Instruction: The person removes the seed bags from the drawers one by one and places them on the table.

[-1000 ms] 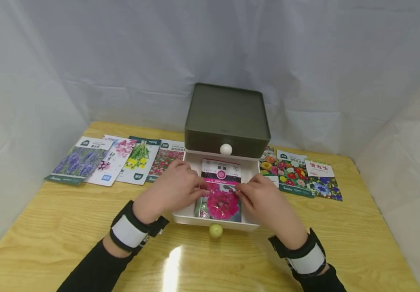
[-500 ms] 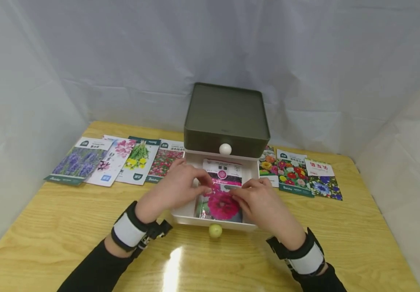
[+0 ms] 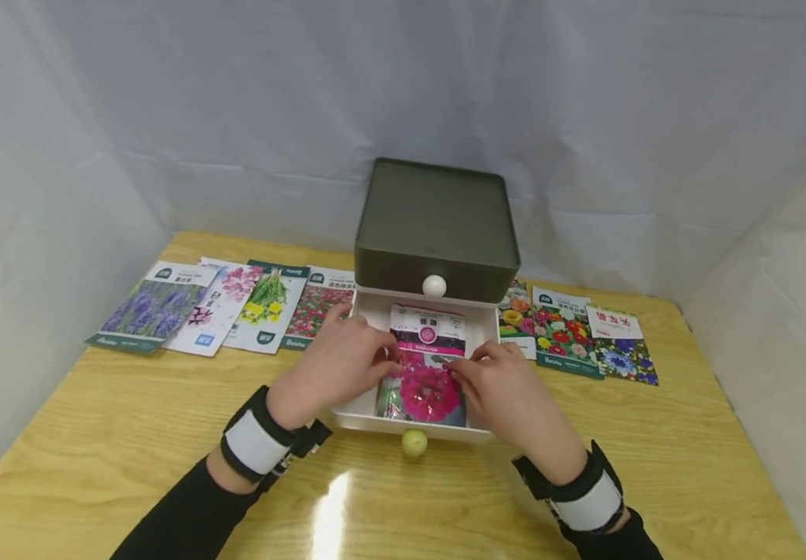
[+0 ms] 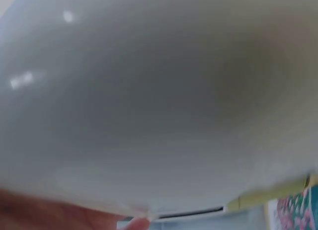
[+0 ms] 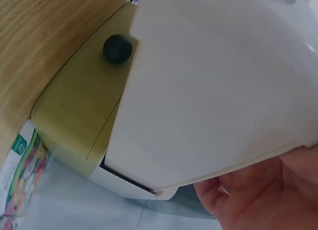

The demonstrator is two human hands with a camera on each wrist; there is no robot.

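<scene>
A seed packet (image 3: 429,393) with a big pink flower lies in a pulled-out white drawer (image 3: 357,405). My left hand (image 3: 338,359) pinches the packet's left edge between thumb and fingertips. From the other side my right hand (image 3: 511,395) pinches its right edge. In the left wrist view the blurred drawer (image 4: 149,115) covers nearly everything, with a bit of my left hand (image 4: 54,215) at the lower left. The drawer (image 5: 208,91) also fills much of the right wrist view, hiding the packet; my right hand (image 5: 253,195) is beside its rim.
Above the drawer sits a dark green unit (image 3: 438,214) with a white knob (image 3: 434,286). A yellow unit (image 5: 74,111) with a dark knob (image 5: 118,49) lies beneath. Flower packets line the table's left, such as the lavender packet (image 3: 158,307), and right, such as the blue-flower packet (image 3: 620,350).
The pink-flower packet has shifted slightly to the right. My left fingers, parted from its edge half a second ago, have come down on it. My right hand has barely moved.
</scene>
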